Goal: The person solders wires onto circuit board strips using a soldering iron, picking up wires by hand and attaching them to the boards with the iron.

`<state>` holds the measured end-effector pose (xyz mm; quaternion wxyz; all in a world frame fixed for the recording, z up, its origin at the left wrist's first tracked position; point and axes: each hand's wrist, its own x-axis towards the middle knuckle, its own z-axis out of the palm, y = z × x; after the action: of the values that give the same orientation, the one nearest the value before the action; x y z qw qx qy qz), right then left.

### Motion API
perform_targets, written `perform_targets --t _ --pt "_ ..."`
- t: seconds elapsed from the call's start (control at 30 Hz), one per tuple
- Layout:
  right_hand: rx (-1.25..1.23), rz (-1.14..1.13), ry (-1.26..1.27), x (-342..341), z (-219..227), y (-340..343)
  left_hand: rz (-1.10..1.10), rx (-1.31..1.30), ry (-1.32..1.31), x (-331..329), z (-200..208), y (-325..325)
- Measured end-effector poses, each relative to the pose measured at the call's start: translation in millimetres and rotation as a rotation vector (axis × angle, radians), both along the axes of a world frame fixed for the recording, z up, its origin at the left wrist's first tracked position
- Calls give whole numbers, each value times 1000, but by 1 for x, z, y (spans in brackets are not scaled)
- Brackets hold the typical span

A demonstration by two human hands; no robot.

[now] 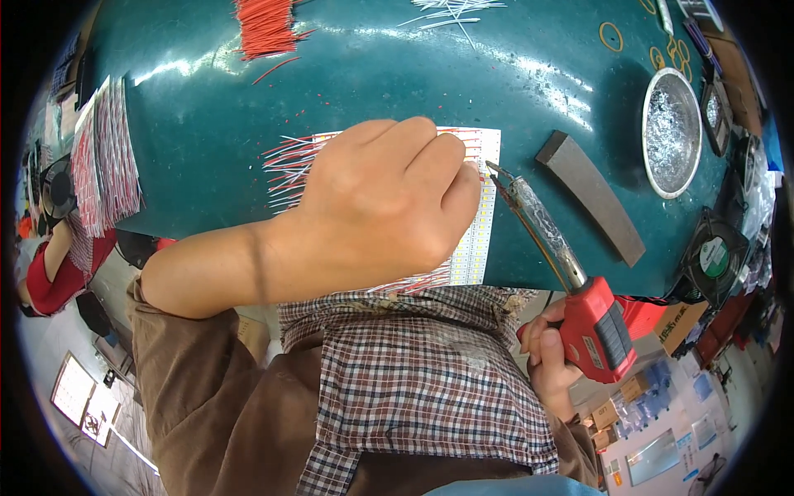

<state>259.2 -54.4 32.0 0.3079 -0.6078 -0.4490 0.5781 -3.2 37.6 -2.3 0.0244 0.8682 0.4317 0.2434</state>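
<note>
My left hand [389,194] is closed, back of the hand up, over a white LED strip panel [475,244]. Whatever its curled fingers pinch is hidden underneath. Red and white wires [289,169] fan out from the panel's left side. In my right hand [547,355], low at the right, is a soldering iron [597,335] with a red grip and a worn metal barrel. Its tip points up and left, close to the panel's right edge and beside the left hand's fingers. Whether the tip touches the panel I cannot tell.
Right of the iron lie a dark bar [591,198] and a metal bowl [646,136] with silvery bits. Red wires [265,29], white wires [453,12] and rubber bands [610,36] sit farther back. Wired panels [103,157] hang over the left edge, near another person's red sleeve [50,277].
</note>
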Motion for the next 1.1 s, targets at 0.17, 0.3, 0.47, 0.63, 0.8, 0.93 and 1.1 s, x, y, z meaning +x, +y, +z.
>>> perform_targets --t 0.17,0.3,0.47,0.63,0.8,0.93,1.1 --pt "9 62 33 6 -5 0 5 -39 29 1 1 0" --pt "-10 60 48 4 -2 3 1 -59 56 -1 6 0" --pt "-16 98 14 6 -4 2 8 -109 59 2 6 0" --pt "-3 93 5 4 -5 3 11 -89 66 3 6 0" --pt "-1 77 -15 5 -7 0 0 -113 90 3 10 2" --pt "39 65 27 3 -4 3 15 -111 78 5 10 1" --pt "27 30 82 1 -3 5 7 -87 105 4 9 1"
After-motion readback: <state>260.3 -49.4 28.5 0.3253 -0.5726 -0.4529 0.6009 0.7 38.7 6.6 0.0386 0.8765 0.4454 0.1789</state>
